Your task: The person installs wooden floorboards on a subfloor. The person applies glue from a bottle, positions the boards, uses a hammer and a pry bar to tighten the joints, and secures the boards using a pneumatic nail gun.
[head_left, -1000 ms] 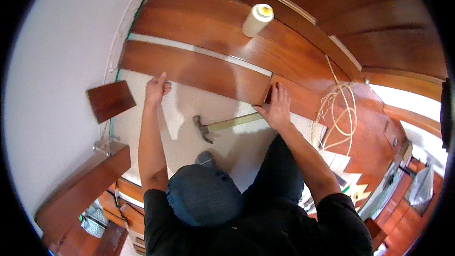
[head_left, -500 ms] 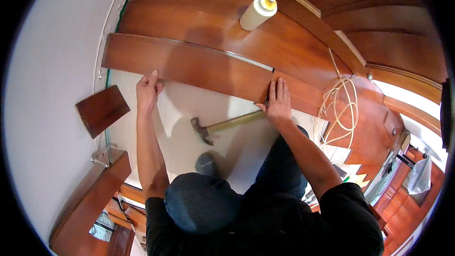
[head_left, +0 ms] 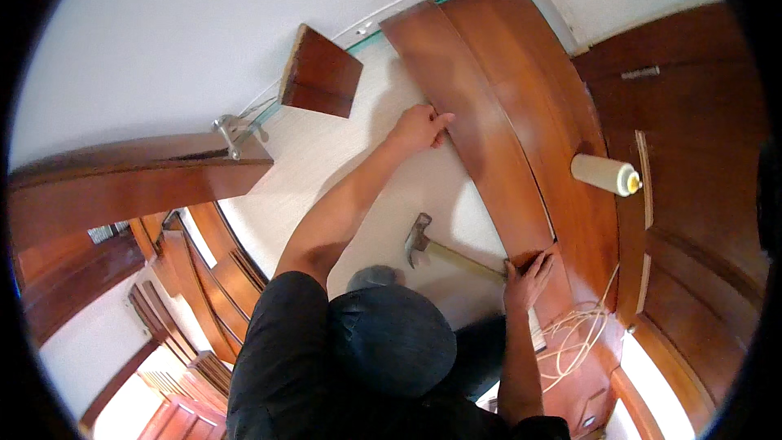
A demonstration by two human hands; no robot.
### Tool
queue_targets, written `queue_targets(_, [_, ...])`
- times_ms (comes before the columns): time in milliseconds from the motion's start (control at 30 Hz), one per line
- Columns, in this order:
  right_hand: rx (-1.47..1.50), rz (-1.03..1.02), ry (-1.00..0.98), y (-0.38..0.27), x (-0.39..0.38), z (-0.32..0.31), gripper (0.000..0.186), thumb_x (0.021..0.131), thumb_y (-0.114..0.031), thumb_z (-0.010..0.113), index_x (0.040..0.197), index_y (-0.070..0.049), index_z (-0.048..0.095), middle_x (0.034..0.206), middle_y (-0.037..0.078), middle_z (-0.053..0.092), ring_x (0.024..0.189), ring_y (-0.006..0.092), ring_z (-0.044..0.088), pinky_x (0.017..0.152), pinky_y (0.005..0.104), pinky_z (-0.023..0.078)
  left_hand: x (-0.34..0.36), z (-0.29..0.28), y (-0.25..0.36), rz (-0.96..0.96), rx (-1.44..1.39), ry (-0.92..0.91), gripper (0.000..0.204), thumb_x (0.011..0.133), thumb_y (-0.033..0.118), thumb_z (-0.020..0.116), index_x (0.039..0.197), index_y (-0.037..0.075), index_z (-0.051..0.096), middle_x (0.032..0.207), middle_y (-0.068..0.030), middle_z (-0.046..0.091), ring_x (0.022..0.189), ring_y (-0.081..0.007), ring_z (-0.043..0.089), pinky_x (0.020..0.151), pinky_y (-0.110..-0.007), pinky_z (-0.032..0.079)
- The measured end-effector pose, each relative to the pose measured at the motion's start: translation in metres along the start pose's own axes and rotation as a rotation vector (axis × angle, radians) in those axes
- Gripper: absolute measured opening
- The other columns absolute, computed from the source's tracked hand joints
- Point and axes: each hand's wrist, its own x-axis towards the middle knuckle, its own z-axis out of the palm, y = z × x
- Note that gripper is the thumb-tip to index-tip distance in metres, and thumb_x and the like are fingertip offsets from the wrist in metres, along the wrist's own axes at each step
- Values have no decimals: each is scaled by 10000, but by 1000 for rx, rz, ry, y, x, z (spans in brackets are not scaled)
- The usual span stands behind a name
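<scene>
My left hand (head_left: 422, 126) is closed on the near edge of a long reddish-brown floorboard (head_left: 472, 122), thumb on top and fingers curled at its side. At the board's lower right end, my right hand (head_left: 529, 281) rests with fingers spread across the joint with a shorter floorboard (head_left: 556, 297). A thin dark gap runs between the long board and the laid boards (head_left: 521, 81) beyond it, plainest near the right hand. A claw hammer (head_left: 444, 254) lies on the pale underlay (head_left: 326, 187), its handle end close to my right hand.
A cream squeeze bottle (head_left: 604, 175) with a yellow tip is on the laid boards. Coiled pale cord (head_left: 582, 334) lies beyond my right hand. A short board offcut (head_left: 322, 73) leans near the white wall (head_left: 204, 49). Wooden door panels (head_left: 692, 155) stand at right.
The whole view has turned, swinging the boards toward the right side. The gap behind the long board looks narrower. Both hands keep about the same places on the boards.
</scene>
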Motion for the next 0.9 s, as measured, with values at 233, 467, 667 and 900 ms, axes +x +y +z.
queue_targets(233, [52,-47,19,20,-3,8,1034,805,-423,814,1591,-47,256,1634,279,218,1460,518,251,1205,581,245,8,6,-19,26,-27,-47,481,982,437,663,770,7,627,660,-92,675,595,-167,668,579,-321,542])
queue_targets(467, [37,66,-101,6,-5,1,1063,812,-431,808,1609,-60,212,1657,260,171,1471,522,219,1209,588,230,27,-22,-16,-167,-285,146,458,989,456,629,999,-2,642,836,-104,714,646,-191,685,637,-312,557])
queue_targets(667, [66,28,-65,6,-3,1,994,839,-399,792,1605,-80,244,1656,256,178,1470,520,230,1214,567,241,64,-34,-23,42,-481,207,428,1011,412,619,1062,-13,638,941,-82,687,772,-159,651,648,-303,561])
queue_targets(900, [22,58,-12,16,10,-4,973,801,-524,788,1552,-70,367,1598,256,309,1435,474,331,1177,544,313,32,-45,10,26,-455,222,332,988,430,665,1090,115,652,911,2,598,787,-127,594,737,-306,510])
